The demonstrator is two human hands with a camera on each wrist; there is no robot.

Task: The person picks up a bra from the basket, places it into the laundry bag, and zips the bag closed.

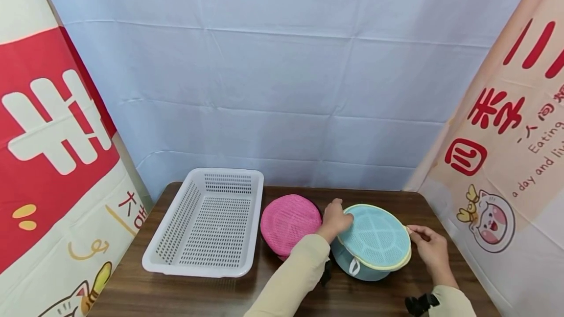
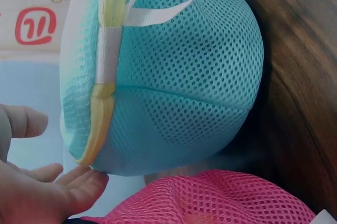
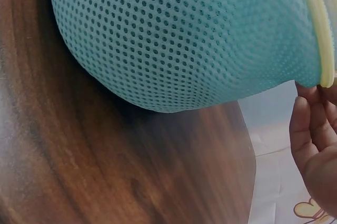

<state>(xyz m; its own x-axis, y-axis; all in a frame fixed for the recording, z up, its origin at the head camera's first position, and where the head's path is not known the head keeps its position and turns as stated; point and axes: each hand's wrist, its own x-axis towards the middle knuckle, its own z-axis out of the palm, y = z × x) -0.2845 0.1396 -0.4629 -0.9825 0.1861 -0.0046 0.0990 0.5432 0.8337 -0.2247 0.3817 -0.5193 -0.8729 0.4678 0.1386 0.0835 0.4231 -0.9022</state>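
A round light-blue mesh laundry bag (image 1: pixel 374 238) with a yellow zipper edge (image 2: pixel 101 124) stands upright on the table. From its side hangs a white loop (image 1: pixel 354 266). At the bag's left rim is my left hand (image 1: pixel 336 220); in the left wrist view its fingertips (image 2: pixel 87 182) touch the edge from beneath while the thumb stays apart. My right hand (image 1: pixel 432 251) pinches the bag's yellow zipper edge on the right side; the right wrist view shows the fingers (image 3: pixel 310 129) bent at that edge, with the thumb partly hidden. The zipper pull cannot be made out clearly.
Just left of the blue bag sits a round pink mesh bag (image 1: pixel 288 224), close to my left wrist. A white perforated plastic basket (image 1: pixel 150 258) stands at the left of the dark wooden table (image 1: pixel 211 297). Cloth curtains (image 1: pixel 282 77) enclose the back and both sides.
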